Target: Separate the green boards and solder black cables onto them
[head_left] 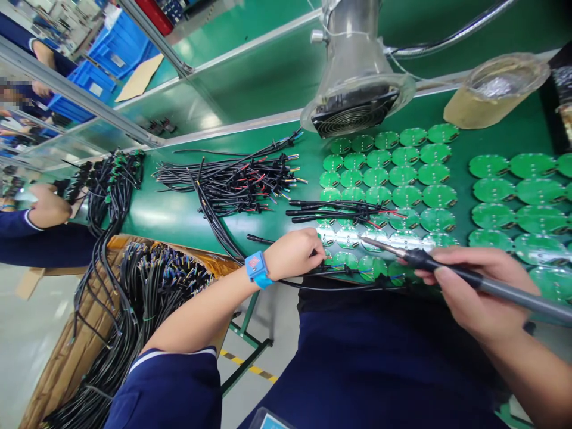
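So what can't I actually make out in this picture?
Head view: what the left hand holds, if anything; its own curled fingers hide it.
Head view: the rear end of the soldering iron; the right edge cuts it off.
Head view: the print on the blue wristband; too small to read.

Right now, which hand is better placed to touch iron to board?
Right hand, likely: it holds the soldering iron, tip at the green boards; the left hand is by black cables.
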The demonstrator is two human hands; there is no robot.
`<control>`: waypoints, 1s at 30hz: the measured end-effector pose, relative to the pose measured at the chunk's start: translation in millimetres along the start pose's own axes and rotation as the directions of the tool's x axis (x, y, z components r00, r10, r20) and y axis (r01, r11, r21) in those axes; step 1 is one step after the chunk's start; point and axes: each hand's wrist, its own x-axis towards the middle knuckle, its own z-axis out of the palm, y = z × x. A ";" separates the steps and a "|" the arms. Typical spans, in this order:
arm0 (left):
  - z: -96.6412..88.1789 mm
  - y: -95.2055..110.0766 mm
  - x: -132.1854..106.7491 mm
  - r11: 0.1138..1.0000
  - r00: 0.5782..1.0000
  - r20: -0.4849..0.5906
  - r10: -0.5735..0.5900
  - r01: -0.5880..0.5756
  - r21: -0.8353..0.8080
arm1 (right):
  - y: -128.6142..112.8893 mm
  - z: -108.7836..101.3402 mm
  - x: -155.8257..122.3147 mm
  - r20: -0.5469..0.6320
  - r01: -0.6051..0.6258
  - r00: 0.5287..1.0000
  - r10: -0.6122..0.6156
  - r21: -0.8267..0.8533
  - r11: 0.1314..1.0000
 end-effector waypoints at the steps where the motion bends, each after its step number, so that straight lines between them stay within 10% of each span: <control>1: -0.1 0.1 0.0 1.000 1.000 0.000 0.001 -0.001 -0.007 | 0.9 -3.7 -4.5 0.005 0.016 1.000 -0.016 0.000 1.000; 9: -15.3 6.8 0.9 0.997 0.997 0.076 0.019 -0.024 0.067 | 8.6 0.5 -18.7 -0.073 0.201 0.978 -0.195 0.085 0.976; 12: -21.3 19.8 17.7 0.983 0.996 -0.072 0.061 -0.047 0.177 | 9.1 5.5 -15.2 -0.152 0.244 0.962 -0.226 0.107 0.964; 16: -9.2 34.3 58.2 0.970 0.886 -0.421 0.193 -0.107 0.220 | 8.6 6.5 -11.1 -0.218 0.228 0.955 -0.203 0.096 0.969; 20: 3.9 34.3 86.3 0.963 0.824 -0.505 0.258 -0.174 0.208 | 5.5 5.7 -7.4 -0.200 0.211 0.961 -0.194 0.067 0.975; 26: -22.9 42.4 54.6 0.939 0.716 -0.625 0.311 -0.332 0.088 | 5.1 -0.6 -8.4 -0.077 0.059 0.996 -0.044 0.196 0.979; 30: -17.7 51.0 16.8 0.987 0.856 -0.494 0.152 -0.158 0.030 | 6.1 -7.9 -7.7 0.127 -0.160 0.980 0.152 0.055 0.985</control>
